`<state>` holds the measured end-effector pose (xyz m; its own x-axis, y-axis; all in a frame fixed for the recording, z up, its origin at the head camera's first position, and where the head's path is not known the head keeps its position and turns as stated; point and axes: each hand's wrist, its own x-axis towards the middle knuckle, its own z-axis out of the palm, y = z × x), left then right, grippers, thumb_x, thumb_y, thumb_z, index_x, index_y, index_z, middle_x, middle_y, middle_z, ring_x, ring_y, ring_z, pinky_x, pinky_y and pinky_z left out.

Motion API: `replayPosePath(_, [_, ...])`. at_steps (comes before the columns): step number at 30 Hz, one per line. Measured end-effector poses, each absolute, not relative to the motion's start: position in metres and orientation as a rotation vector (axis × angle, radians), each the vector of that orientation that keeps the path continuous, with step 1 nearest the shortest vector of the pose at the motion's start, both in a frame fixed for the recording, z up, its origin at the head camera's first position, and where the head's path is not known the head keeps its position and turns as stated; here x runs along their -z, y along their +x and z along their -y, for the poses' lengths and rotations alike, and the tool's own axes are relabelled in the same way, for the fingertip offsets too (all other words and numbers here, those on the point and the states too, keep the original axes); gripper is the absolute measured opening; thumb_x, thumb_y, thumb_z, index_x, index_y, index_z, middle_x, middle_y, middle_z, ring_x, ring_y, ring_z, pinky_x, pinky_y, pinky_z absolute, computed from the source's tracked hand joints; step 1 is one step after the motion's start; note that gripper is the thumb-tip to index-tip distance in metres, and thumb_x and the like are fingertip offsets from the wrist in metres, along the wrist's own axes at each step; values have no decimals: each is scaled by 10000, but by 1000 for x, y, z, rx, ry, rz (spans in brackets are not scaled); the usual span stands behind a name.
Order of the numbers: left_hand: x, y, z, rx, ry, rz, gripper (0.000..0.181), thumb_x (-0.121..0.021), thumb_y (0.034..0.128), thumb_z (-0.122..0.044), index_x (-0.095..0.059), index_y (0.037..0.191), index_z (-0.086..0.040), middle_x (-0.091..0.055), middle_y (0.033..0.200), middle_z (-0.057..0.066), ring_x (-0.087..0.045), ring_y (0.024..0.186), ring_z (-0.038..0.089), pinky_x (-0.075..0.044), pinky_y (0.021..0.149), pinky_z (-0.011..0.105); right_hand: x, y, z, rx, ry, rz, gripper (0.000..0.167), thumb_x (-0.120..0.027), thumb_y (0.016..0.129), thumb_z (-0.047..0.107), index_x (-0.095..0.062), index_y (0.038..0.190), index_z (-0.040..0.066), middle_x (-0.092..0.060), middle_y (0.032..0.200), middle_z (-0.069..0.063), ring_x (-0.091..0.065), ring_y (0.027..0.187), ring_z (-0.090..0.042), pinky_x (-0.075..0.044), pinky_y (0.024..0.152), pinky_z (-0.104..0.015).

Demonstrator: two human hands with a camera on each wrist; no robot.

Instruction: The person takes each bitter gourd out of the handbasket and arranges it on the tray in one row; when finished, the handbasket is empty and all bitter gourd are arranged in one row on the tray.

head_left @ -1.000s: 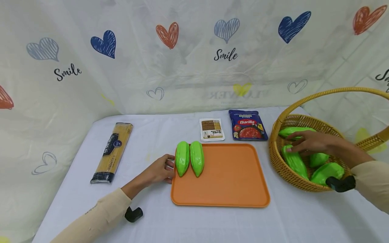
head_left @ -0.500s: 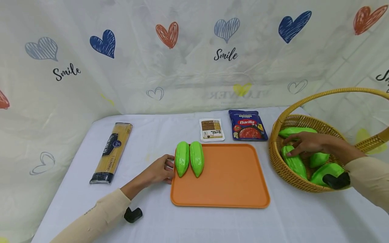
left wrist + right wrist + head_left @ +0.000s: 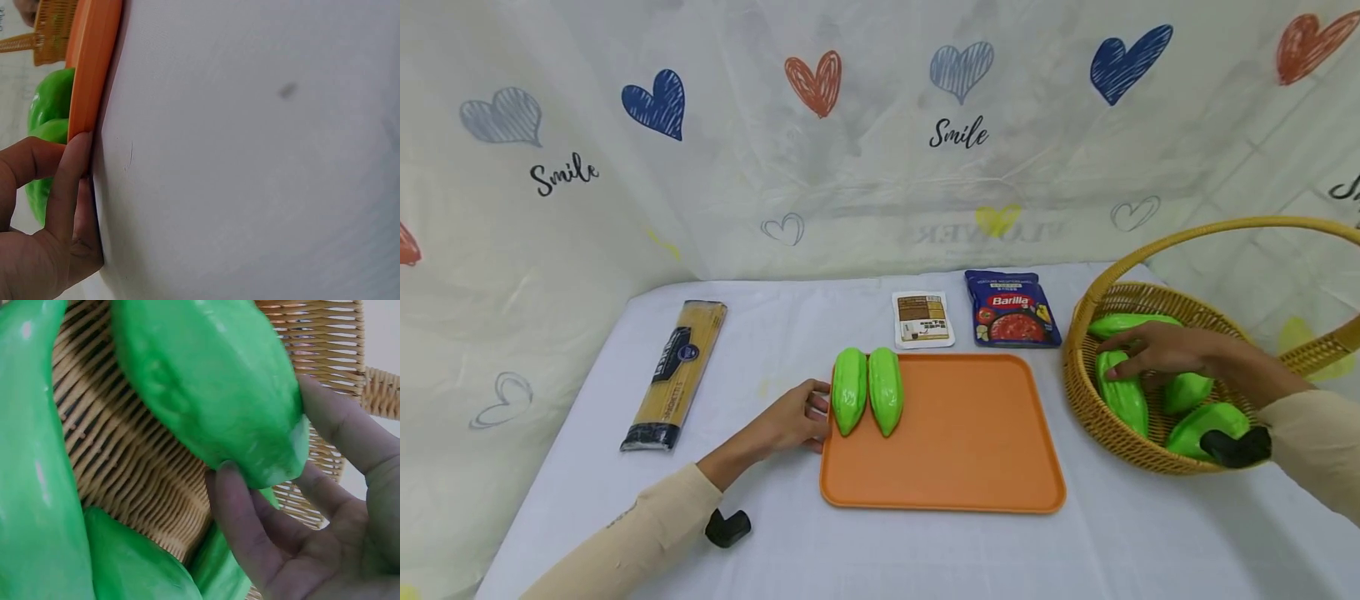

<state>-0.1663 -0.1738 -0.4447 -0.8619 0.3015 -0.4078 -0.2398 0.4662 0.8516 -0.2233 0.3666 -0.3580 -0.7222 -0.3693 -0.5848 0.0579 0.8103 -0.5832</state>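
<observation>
In the head view my right hand (image 3: pixel 1165 348) reaches into the wicker basket (image 3: pixel 1097 421) on the right. Its thumb and fingers pinch one end of a glossy, ridged green gourd (image 3: pixel 1123 400); the right wrist view shows this gourd (image 3: pixel 212 381) close up between the fingertips. More green gourds (image 3: pixel 1198 429) lie around it in the basket. My left hand (image 3: pixel 793 417) grips the left rim of the orange tray (image 3: pixel 955 467). In the left wrist view, fingers (image 3: pixel 65 187) meet the tray's outer wall (image 3: pixel 97 62). Two green gourds (image 3: pixel 850 392) lie side by side at the tray's left end.
Behind the tray lie a small white-and-brown packet (image 3: pixel 922 320) and a blue Barilla sauce pouch (image 3: pixel 1013 308). A spaghetti pack (image 3: pixel 676 375) lies at the left on the white tablecloth (image 3: pixel 820 558). The basket's tall handle (image 3: pixel 1217 225) arches over its opening.
My right thumb and fingers have closed on the gourd in the basket, which has turned and shifted slightly. My left hand and the tray have stayed in place.
</observation>
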Motion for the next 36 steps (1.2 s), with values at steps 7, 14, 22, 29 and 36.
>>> replayPosePath(7, [440,-166,173,-1385,76,-2205,690,-697,842,29,-392,1460,2,-519,1200,167,-606,1005,238,-647,710,336,351,-221,-371,832,-204,-2324,720,-639,977,332,-355,1502,-71,-385,1468,-383,-624,1151,-289,-611,897,-439])
replayPosePath(14, [437,-165,172,-1387,94,-2203,699,-696,838,24,-382,1463,15,-513,1197,172,-601,1002,237,-647,708,344,338,-216,-371,849,-236,-2374,659,-572,1013,337,-341,1520,-15,-383,1463,-394,-649,1034,-273,-601,838,-393])
replayPosePath(22, [442,-167,171,-1389,55,-2212,691,-699,830,26,-408,1454,-18,-526,1190,152,-606,1001,235,-645,703,332,319,-205,-371,865,-263,-2414,624,-498,1049,330,-292,1538,0,-312,1504,-387,-652,1020,-250,-604,808,-368])
replayPosePath(29, [444,-168,171,-1391,51,-2212,689,-700,827,21,-413,1452,-19,-529,1179,149,-606,990,230,-646,700,334,314,-193,-366,893,-347,-2491,512,-488,1056,313,-402,1507,87,-421,1459,-190,-575,954,-82,-592,732,-310])
replayPosePath(36, [444,-166,172,-1369,41,-2234,684,-697,829,30,-416,1451,-14,-532,1170,151,-619,949,230,-644,692,329,309,-184,-354,919,-384,-2478,489,-493,1053,301,-433,1501,114,-383,1511,-142,-555,1007,-51,-573,709,-311])
